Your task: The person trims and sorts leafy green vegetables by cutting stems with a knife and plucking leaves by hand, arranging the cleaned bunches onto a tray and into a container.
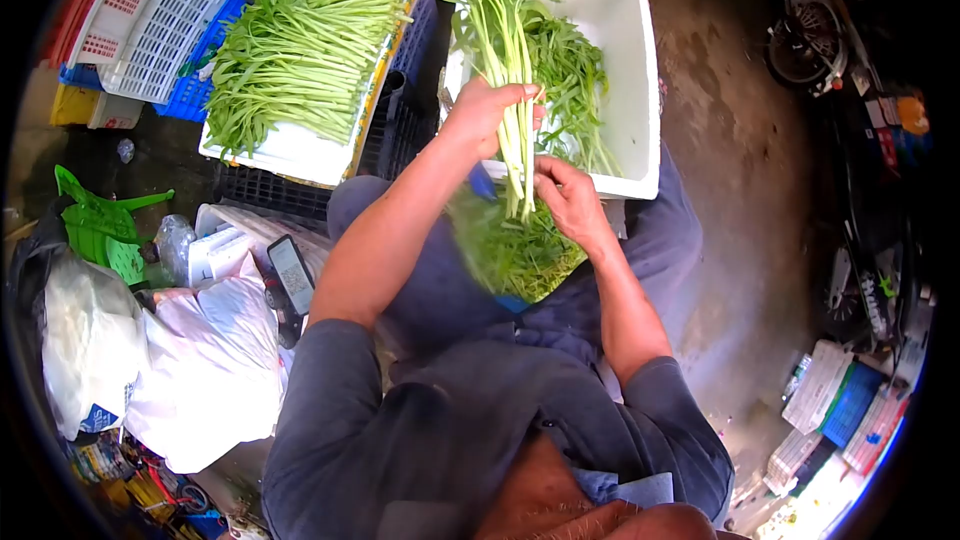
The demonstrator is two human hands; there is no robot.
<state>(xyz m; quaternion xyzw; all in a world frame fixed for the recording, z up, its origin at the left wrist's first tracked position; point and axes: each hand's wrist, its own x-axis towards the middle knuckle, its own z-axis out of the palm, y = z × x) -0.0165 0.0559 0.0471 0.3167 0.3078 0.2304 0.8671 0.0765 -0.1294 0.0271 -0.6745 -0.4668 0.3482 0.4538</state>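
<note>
My left hand (pixel 488 118) is closed around a bunch of water spinach (pixel 512 50), its leaves pointing away from me and its pale stem ends toward me. Right beside the lower stems is my right hand (pixel 572 202), with fingers curled in; what they pinch, if anything, is hidden. Beyond my hands stands a white foam box (pixel 632 70) with loose water spinach (pixel 570 70) inside. Between my legs lies a heap of leafy green trimmings (pixel 520 255), partly blurred.
At the upper left, many stems of water spinach (pixel 310 50) lie in rows on a white foam tray (pixel 285 172). Stacked plastic baskets (pixel 165 30) stand farther left. Near my left arm are a phone (pixel 291 275) and a white sack (pixel 215 370). Crates (pixel 820 390) sit at right.
</note>
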